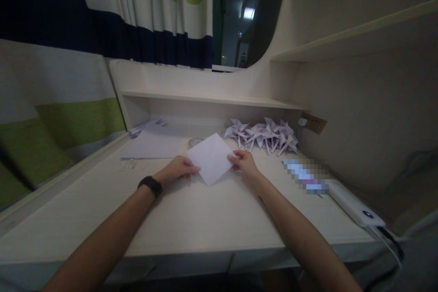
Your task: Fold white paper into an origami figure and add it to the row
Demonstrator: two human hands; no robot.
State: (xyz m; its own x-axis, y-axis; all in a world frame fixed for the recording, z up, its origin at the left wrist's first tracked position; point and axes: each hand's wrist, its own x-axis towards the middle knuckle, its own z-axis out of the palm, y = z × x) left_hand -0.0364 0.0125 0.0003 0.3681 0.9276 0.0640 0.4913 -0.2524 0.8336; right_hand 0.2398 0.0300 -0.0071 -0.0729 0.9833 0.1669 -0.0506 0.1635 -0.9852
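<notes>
A square sheet of white paper (212, 159) is held up over the desk, turned so that one corner points toward me. My left hand (178, 168), with a black watch (150, 186) on its wrist, pinches the sheet's left side. On the right side, my right hand (242, 163) grips it between thumb and fingers. Behind the sheet, partly covered by it, lies a small round object (195, 142). Several folded paper pinwheels (262, 134) are heaped beyond my right hand.
A stack of white paper (153, 141) lies at the back left, with small clear bits (132, 165) before it. To the right are a blurred-out phone-like object (304, 176), a white device with a cable (354, 203) and a wall socket (313, 123). A shelf (212, 99) spans the back.
</notes>
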